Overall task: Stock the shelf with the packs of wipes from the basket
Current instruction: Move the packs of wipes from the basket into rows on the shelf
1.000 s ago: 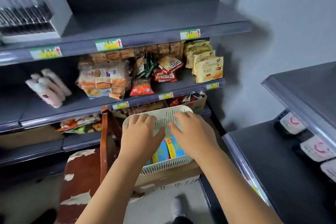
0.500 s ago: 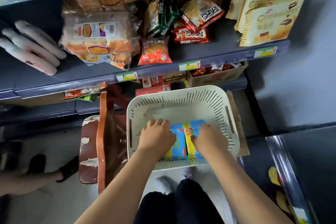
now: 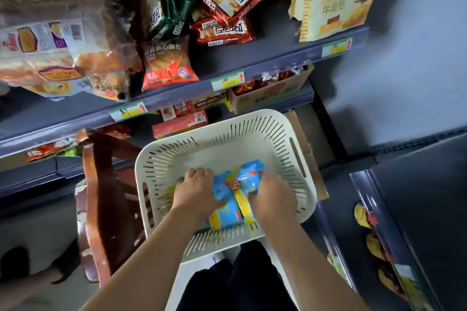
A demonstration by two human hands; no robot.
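Observation:
A cream slotted basket (image 3: 275,139) sits low in front of me, below the shelves. Inside it lie blue and yellow packs of wipes (image 3: 233,199), side by side. My left hand (image 3: 195,190) grips the left pack from its left side, fingers curled over its far edge. On the right pack, my right hand (image 3: 271,195) holds the right side, fingers tucked around it. Both packs look slightly raised at their far ends. How many packs lie underneath is hidden by my hands.
A grey shelf (image 3: 265,58) above the basket carries snack bags and yellow croissant boxes (image 3: 336,5). A lower shelf holds red boxes (image 3: 180,125) and a cardboard carton (image 3: 267,93). A worn brown wooden chair (image 3: 106,192) stands left of the basket. Another dark shelf unit (image 3: 414,209) is on the right.
The view has dropped and closed in on the basket. Both hands went from the basket rim down onto the packs and now grip them; the packs' far ends have tilted up.

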